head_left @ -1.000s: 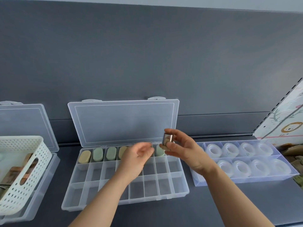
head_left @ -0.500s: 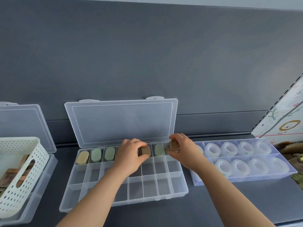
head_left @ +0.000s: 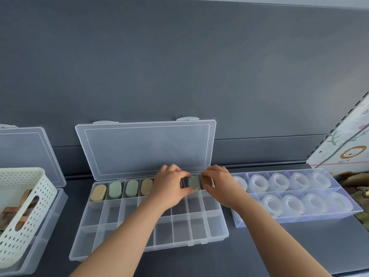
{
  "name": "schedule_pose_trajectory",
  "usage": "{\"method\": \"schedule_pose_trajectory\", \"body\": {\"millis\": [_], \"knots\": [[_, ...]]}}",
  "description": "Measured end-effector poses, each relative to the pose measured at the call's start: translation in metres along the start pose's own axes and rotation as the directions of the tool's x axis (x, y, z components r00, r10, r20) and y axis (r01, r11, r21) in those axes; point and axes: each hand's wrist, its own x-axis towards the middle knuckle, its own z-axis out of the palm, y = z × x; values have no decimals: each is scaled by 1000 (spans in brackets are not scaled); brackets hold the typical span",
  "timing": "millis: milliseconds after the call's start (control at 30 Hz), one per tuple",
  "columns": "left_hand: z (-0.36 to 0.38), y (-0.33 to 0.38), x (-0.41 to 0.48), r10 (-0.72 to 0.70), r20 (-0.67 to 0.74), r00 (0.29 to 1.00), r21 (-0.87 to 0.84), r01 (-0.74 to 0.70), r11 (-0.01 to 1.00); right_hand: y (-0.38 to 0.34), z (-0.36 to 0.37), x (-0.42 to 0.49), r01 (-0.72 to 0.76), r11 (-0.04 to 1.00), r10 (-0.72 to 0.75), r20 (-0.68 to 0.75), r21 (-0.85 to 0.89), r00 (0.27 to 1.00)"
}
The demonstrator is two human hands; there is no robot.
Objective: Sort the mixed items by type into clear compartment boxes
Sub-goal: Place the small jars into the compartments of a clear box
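Filling out the back row of the middle compartment box (head_left: 199, 226): the right hand (head_left: 220, 186) pinches a brown oval piece (head_left: 206, 182) at the end slot, just beside a green oval (head_left: 193, 182). The left hand (head_left: 170, 186) curls over the neighbouring slot, and I cannot tell whether it holds anything. Tape rolls (head_left: 279, 181) fill the right box (head_left: 295, 219). Two rows here stand empty and the white basket (head_left: 12, 232) holds more pieces, so plenty looks left to sort.

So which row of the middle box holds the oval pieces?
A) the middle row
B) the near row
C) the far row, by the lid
C: the oval pieces all stand in the far row of the middle box, just below its open lid; no pieces show in the other two rows.
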Motion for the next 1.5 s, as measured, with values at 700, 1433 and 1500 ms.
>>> {"method": "schedule_pose_trajectory", "body": {"millis": [700, 1433, 1500], "knots": [[-140, -107, -152, -68, -304, 950, -13, 67, 998, -205, 14, -4, 364, 931, -362, -71, 31, 930], [-242, -313, -230, -144, 357, 923, -3, 156, 988, -409, 112, 21, 347, 934, -346, 447, 83, 825], [-241, -320, -231, -145, 333, 932, -168, 209, 963, -413, 114, 21, 354, 935, -323, 502, 35, 802]]}}
